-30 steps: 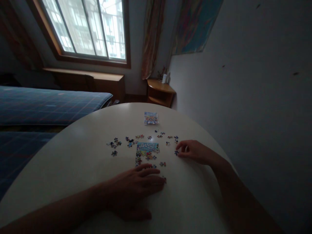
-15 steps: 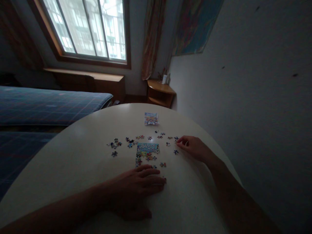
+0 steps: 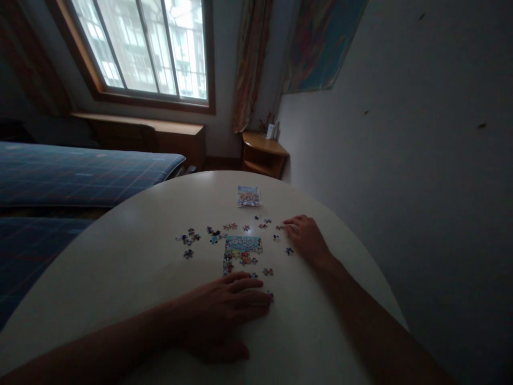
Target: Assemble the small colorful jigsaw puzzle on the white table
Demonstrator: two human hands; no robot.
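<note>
A partly built jigsaw puzzle (image 3: 242, 252) lies in the middle of a round white table (image 3: 132, 256). Loose puzzle pieces (image 3: 218, 231) are scattered in a row beyond it and to its left. My left hand (image 3: 224, 313) lies flat on the table just below the puzzle, fingers stretched out to the right, tips beside a small piece (image 3: 271, 294). My right hand (image 3: 304, 235) reaches to the loose pieces at the puzzle's upper right, fingertips down on them; whether it grips one is hidden. One piece (image 3: 289, 250) lies by its wrist.
A small picture card (image 3: 248, 195) lies at the table's far side. A blue plaid bed (image 3: 80, 171) is on the left, a wooden corner shelf (image 3: 264, 152) and window (image 3: 148, 48) behind, and a white wall close on the right.
My right hand has moved away from me and slightly left, from the piece at the puzzle's right to the pieces farther up. My left hand has stayed still.
</note>
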